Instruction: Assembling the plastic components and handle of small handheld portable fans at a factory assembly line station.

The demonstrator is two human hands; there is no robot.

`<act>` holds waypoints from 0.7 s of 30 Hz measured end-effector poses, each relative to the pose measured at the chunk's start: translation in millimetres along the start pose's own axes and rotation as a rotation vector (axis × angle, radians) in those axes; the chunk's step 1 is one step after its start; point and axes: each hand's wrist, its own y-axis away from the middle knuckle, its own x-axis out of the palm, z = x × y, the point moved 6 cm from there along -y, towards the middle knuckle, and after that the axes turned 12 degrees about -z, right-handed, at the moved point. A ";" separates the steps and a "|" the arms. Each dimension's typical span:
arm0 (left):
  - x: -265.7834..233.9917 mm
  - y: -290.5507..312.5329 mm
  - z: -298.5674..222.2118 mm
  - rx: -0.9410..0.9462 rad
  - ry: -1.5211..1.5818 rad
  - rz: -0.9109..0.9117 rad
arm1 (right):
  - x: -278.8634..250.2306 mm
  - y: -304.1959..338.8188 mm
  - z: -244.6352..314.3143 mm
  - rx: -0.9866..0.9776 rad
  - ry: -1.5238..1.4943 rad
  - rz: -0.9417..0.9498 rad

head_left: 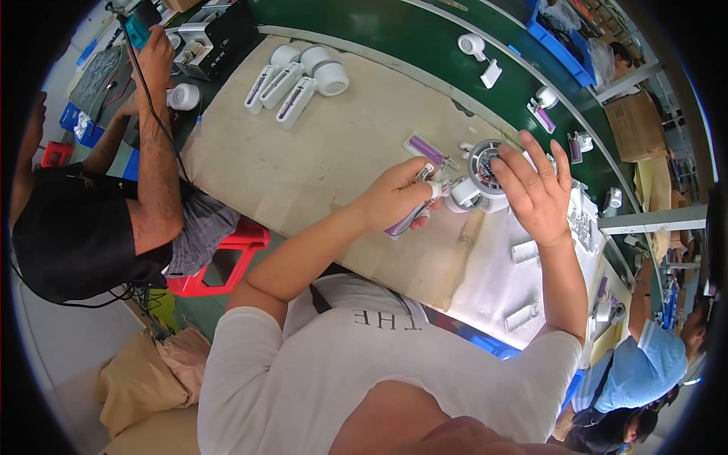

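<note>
My left hand (394,199) is closed around the handle of a small white handheld fan, with a purple strip of the handle (400,224) showing below the fingers. The fan's round head (483,168) faces up, and small parts show inside its grey ring. Over the right side of that head is my right hand (537,193), its fingers spread and fingertips at the rim; contact is hard to make out. Just beyond the left hand, a white handle shell with a purple insert (426,149) lies on the table. A white round part (459,199) is partly hidden under the head.
Several white fans with open handles (296,87) lie at the far left of the paper-covered table (280,171). White shell pieces (523,252) lie at right. Beyond runs a green conveyor belt (425,45) carrying fan parts. At left a co-worker (91,227) holds a teal tool.
</note>
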 end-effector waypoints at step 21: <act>3.0 21.0 9.9 0.297 -1.175 0.085 | 35.7 40.6 29.5 0.684 -1.222 0.489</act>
